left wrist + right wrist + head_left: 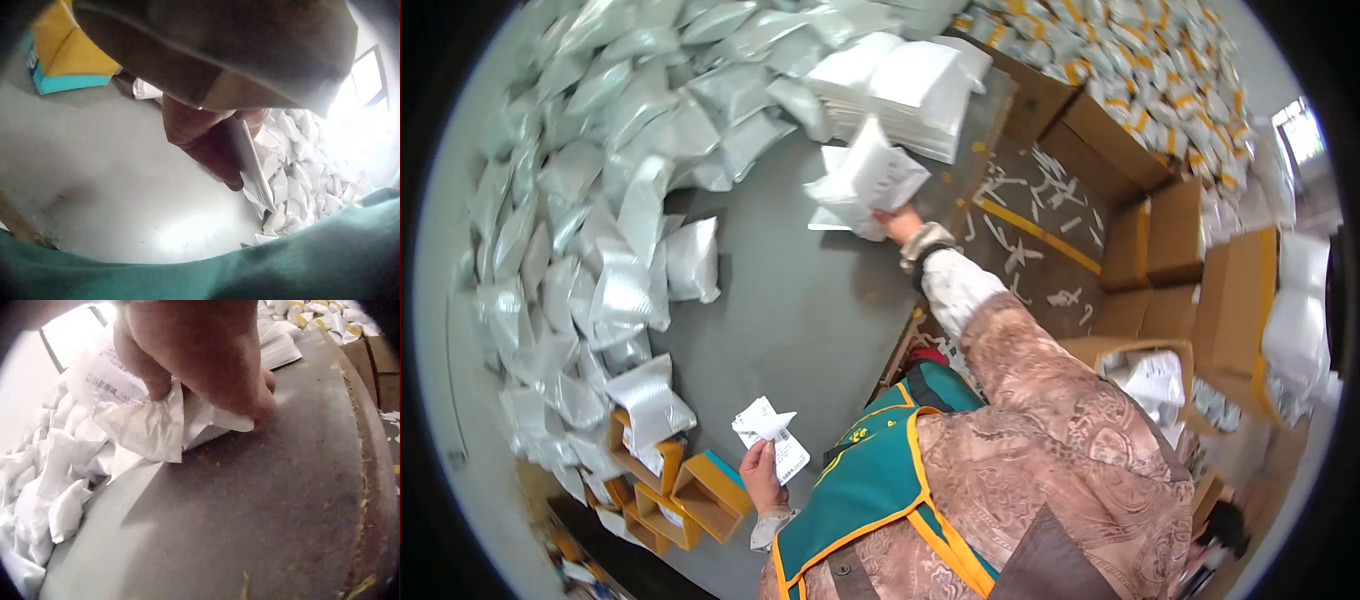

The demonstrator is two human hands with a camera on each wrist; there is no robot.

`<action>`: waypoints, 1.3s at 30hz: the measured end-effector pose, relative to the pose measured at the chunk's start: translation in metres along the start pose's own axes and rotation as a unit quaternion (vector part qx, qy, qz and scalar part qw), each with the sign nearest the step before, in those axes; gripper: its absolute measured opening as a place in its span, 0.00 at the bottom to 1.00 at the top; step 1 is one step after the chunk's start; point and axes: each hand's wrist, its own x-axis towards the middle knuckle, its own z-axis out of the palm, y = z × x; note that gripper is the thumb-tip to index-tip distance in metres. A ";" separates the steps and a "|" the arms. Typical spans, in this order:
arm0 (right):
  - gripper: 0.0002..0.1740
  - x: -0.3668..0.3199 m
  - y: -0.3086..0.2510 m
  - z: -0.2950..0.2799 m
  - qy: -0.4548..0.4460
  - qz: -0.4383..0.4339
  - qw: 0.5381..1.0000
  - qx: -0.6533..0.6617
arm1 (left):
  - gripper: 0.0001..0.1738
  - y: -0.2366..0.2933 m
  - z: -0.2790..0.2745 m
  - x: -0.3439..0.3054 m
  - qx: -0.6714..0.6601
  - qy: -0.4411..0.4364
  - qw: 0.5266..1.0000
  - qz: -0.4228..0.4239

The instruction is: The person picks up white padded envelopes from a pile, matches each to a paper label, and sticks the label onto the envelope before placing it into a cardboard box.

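Observation:
My right hand [897, 224] reaches out over the grey table [800, 310] and grips a white printed mailer bag [870, 180], lifted just off a flat white one below. The right wrist view shows the fingers [206, 369] curled round the crumpled white bag [140, 419] close over the table top [250, 512]. Near my body my left hand [761, 474] holds a small printed paper label [770, 436]. In the left wrist view that label [250, 159] lies pinched edge-on in the fingers [206, 140].
Silvery white packed bags [590, 200] heap up along the left and far side of the table. A stack of flat white mailers [900, 90] stands at the back. Orange-and-teal boxes [700, 490] sit at the near left. Cardboard cartons [1190, 250] and yellow-striped parcels [1140, 60] fill the right.

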 end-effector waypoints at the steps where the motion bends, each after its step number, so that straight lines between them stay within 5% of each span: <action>1: 0.27 -0.004 -0.002 0.011 0.037 0.063 0.996 -0.054 | 0.10 0.009 0.005 0.001 0.009 -0.015 1.000 0.002; 2: 0.27 -0.003 -0.007 0.022 0.077 0.126 0.983 -0.106 | 0.10 0.017 0.011 0.004 0.015 -0.034 0.999 0.005; 3: 0.22 -0.003 0.006 0.028 0.059 0.002 0.996 -0.064 | 0.10 0.023 0.015 0.006 0.021 -0.050 0.998 0.026; 6: 0.17 -0.073 -0.100 -0.002 0.077 0.035 0.996 -0.013 | 0.10 0.032 0.021 0.012 0.061 -0.136 0.985 0.089; 8: 0.19 -0.139 -0.139 -0.028 0.091 0.104 0.989 0.051 | 0.11 0.036 0.020 0.024 0.089 -0.199 0.972 0.084; 10: 0.20 -0.204 -0.153 -0.044 0.140 0.053 0.971 0.187 | 0.11 0.044 0.014 0.042 0.098 -0.285 0.953 0.038; 12: 0.19 -0.268 -0.165 -0.064 0.240 0.057 0.969 0.022 | 0.11 0.056 0.008 0.068 0.124 -0.362 0.924 0.003; 14: 0.19 -0.338 -0.228 -0.101 0.231 0.027 0.972 0.018 | 0.11 0.059 0.011 0.093 0.124 -0.424 0.897 -0.020; 17: 0.19 -0.450 -0.284 -0.123 0.435 0.088 0.895 -0.044 | 0.11 0.063 0.023 0.109 0.118 -0.490 0.864 -0.022; 19: 0.20 -0.516 -0.315 -0.137 0.573 0.171 0.802 0.021 | 0.11 0.067 0.027 0.120 0.105 -0.521 0.846 -0.035; 21: 0.19 -0.608 -0.304 -0.163 0.579 0.125 0.805 0.008 | 0.11 0.065 0.027 0.129 0.114 -0.547 0.829 -0.024; 23: 0.19 -0.647 -0.327 -0.152 0.727 -0.024 0.682 0.081 | 0.11 0.062 0.035 0.132 0.109 -0.560 0.821 -0.020; 24: 0.18 -0.694 -0.330 -0.164 0.728 -0.019 0.685 -0.027 | 0.11 0.073 0.039 0.113 0.120 -0.558 0.821 -0.021; 26: 0.16 -0.767 -0.307 -0.184 0.725 0.150 0.640 -0.204 | 0.11 0.072 0.045 0.110 0.125 -0.557 0.820 -0.028; 29: 0.16 -0.870 -0.232 -0.214 0.448 0.557 0.528 -0.458 | 0.11 0.067 0.054 0.104 0.141 -0.568 0.811 -0.023; 32: 0.24 -0.877 -0.195 -0.228 0.464 0.692 0.457 -0.311 | 0.12 0.061 0.077 0.087 0.193 -0.563 0.804 0.012; 34: 0.32 -0.839 -0.254 -0.229 0.160 0.648 0.597 -0.446 | 0.13 0.067 0.094 0.051 0.213 -0.573 0.791 0.028; 36: 0.31 -0.850 -0.194 -0.274 0.348 0.637 0.544 -0.422 | 0.12 0.060 0.109 0.031 0.207 -0.550 0.807 0.051; 38: 0.26 -0.784 -0.185 -0.300 0.167 0.549 0.615 -0.541 | 0.11 0.029 0.119 0.019 0.184 -0.528 0.824 0.087; 39: 0.22 -0.722 -0.194 -0.286 0.272 0.468 0.758 -0.364 | 0.10 0.025 0.124 0.014 0.178 -0.530 0.824 0.090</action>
